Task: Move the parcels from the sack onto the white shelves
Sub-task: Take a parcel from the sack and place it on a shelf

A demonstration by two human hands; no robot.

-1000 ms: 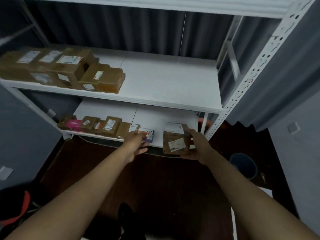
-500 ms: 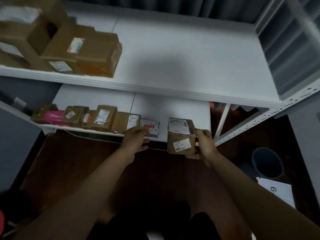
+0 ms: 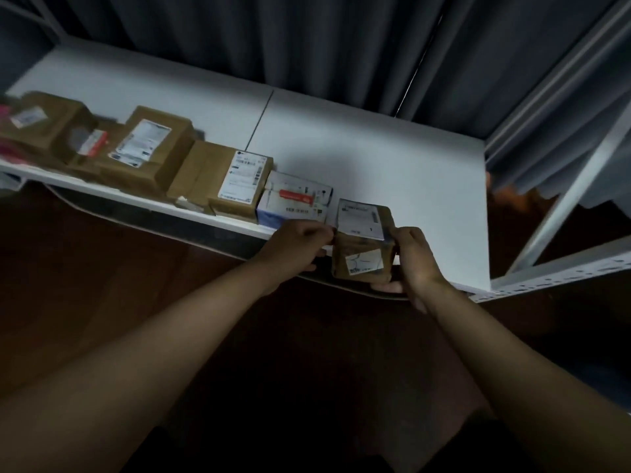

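Note:
A small brown cardboard parcel (image 3: 363, 242) with white labels on its top and front sits at the front edge of the white shelf (image 3: 392, 158). My right hand (image 3: 411, 256) grips its right side, with fingers under its bottom corner. My left hand (image 3: 298, 245) touches its left edge with curled fingers. To its left along the shelf front lies a row of parcels: a white and blue box (image 3: 295, 201), a brown box with a white label (image 3: 227, 180) and a larger brown box (image 3: 150, 148). The sack is not in view.
A white metal shelf post (image 3: 580, 186) and perforated rail (image 3: 553, 274) stand at the right. Dark curtains (image 3: 307, 46) hang behind the shelf. The floor below is dark brown. The right half of the shelf surface is bare.
The camera has dropped and moved closer, so the upper shelf has left the view. My left hand has shifted right from the white and blue box to the held parcel's left edge.

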